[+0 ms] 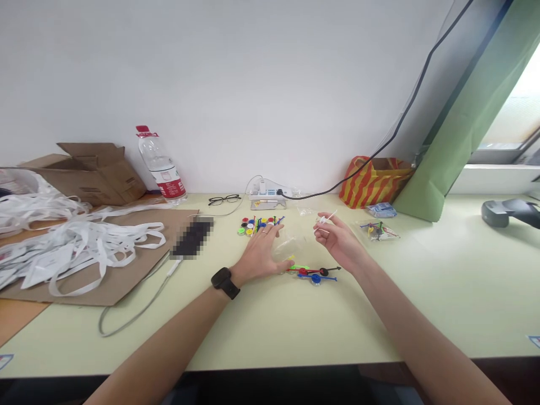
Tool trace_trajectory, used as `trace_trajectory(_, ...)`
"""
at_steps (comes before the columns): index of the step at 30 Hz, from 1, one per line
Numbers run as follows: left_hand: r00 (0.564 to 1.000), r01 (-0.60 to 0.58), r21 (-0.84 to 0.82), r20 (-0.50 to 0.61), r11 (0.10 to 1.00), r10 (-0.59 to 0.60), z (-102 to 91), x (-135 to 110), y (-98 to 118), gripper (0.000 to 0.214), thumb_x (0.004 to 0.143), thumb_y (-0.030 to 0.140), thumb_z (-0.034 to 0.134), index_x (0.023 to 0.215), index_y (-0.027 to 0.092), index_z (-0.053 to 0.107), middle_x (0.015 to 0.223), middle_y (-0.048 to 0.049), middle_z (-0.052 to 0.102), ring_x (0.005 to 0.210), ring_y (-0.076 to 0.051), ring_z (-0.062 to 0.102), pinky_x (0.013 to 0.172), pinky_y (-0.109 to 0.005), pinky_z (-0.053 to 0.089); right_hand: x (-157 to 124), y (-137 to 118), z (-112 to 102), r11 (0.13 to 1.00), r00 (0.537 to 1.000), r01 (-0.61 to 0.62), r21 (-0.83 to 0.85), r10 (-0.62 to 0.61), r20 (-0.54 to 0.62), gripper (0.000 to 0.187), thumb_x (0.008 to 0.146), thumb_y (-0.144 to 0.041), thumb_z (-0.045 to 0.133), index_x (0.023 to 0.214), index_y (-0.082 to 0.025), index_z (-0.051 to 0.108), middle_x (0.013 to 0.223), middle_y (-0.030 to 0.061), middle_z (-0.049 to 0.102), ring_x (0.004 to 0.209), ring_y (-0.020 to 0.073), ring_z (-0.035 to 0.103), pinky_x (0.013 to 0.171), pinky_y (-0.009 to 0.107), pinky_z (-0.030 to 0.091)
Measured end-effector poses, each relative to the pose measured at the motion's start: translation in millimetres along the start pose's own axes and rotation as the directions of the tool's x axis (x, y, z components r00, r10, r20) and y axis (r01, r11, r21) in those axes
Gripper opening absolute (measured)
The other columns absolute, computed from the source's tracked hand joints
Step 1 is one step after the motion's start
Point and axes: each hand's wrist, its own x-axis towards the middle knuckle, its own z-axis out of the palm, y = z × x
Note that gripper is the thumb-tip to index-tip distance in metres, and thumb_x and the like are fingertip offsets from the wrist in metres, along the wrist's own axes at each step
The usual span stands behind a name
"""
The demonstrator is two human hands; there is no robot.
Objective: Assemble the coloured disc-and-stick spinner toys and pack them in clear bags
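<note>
My right hand [335, 239] is raised above the table, its fingertips pinching a white arrow spinner [324, 219]. My left hand [265, 252] is spread, fingers stretched toward a pile of small coloured round pieces and arrows [248, 226]; its thumb is by a yellow piece [291, 259]. Between the hands lies a clear plastic bag [291, 246]. In front of it sit several assembled arrow spinners: a red one [303, 271], a black one [323, 271] and a blue one [316, 279], with a green arrow [300, 268] beside them. My left fingers partly hide the pile.
A bag of spinners [378, 230] lies on the right, near a striped bag [371, 183]. A power strip [270, 193] and glasses [224, 199] are at the back. Left are a bottle [164, 171], a phone [192, 238], a cable [143, 320], cardboard [139, 270] and white straps [126, 242].
</note>
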Motion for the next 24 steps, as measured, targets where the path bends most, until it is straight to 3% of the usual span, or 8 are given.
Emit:
trace_trajectory(4, 1.000, 0.004, -0.010, 0.014, 1.000, -0.004, 1.1, -1.1, 0.4, 0.090, 0.075, 0.057, 0.077, 0.149, 0.021, 0.040, 0.125, -0.0127, 0.056, 0.116, -0.033, 0.054, 0.100, -0.048, 0.040, 0.6, 3.2, -0.3, 0.999, 0.999, 0.036, -0.012, -0.036, 0.009, 0.040, 0.081, -0.049, 0.077, 0.111, -0.027, 0.064, 0.086, -0.0001, 0.067, 0.073, 0.0139, 0.062, 0.071, 0.029, 0.053)
trace_trajectory(9, 1.000, 0.022, -0.063, 0.006, 0.998, -0.022, 3.4, -1.7, 0.4, 0.087, 0.076, 0.056, 0.077, 0.148, 0.022, 0.042, 0.127, -0.0128, 0.056, 0.116, -0.034, 0.055, 0.099, -0.049, 0.041, 1.2, 7.2, -0.6, 0.993, 0.998, 0.055, -0.103, -0.054, 0.011, 0.041, 0.083, -0.057, 0.073, 0.111, -0.028, 0.064, 0.092, 0.0020, 0.069, 0.083, 0.0172, 0.064, 0.075, 0.031, 0.054)
trace_trajectory(12, 1.000, 0.017, -0.078, 0.000, 0.997, -0.017, 3.4, -1.6, 1.1, 0.088, 0.075, 0.055, 0.078, 0.148, 0.022, 0.042, 0.129, -0.0135, 0.056, 0.116, -0.034, 0.054, 0.098, -0.048, 0.042, 1.4, 7.7, -0.3, 0.990, 0.998, 0.069, -0.120, -0.068, 0.011, 0.042, 0.082, -0.060, 0.073, 0.108, -0.027, 0.068, 0.091, 0.0017, 0.065, 0.078, 0.0158, 0.060, 0.069, 0.029, 0.052)
trace_trajectory(18, 0.999, 0.027, -0.089, 0.036, 0.996, -0.024, -0.7, 0.2, 1.5, 0.092, 0.074, 0.059, 0.077, 0.149, 0.022, 0.040, 0.124, -0.0128, 0.056, 0.115, -0.034, 0.054, 0.098, -0.048, 0.042, 2.1, 3.3, -2.0, 0.998, 0.999, 0.040, -0.046, -0.039, 0.019, 0.033, 0.077, -0.049, 0.079, 0.091, -0.020, 0.074, 0.072, -0.0018, 0.047, 0.057, 0.0098, 0.035, 0.049, 0.026, 0.035)
trace_trajectory(24, 0.997, 0.043, -0.156, 0.065, 0.987, -0.033, -0.1, 0.1, -0.2, 0.082, 0.070, 0.058, 0.081, 0.137, 0.022, 0.048, 0.122, -0.0115, 0.056, 0.110, -0.031, 0.055, 0.094, -0.046, 0.045, -0.3, 1.4, -0.6, 0.998, 0.999, 0.032, -0.048, -0.031, 0.030, 0.031, 0.070, -0.033, 0.084, 0.095, -0.018, 0.075, 0.074, -0.0021, 0.056, 0.054, 0.0074, 0.034, 0.050, 0.027, 0.029)
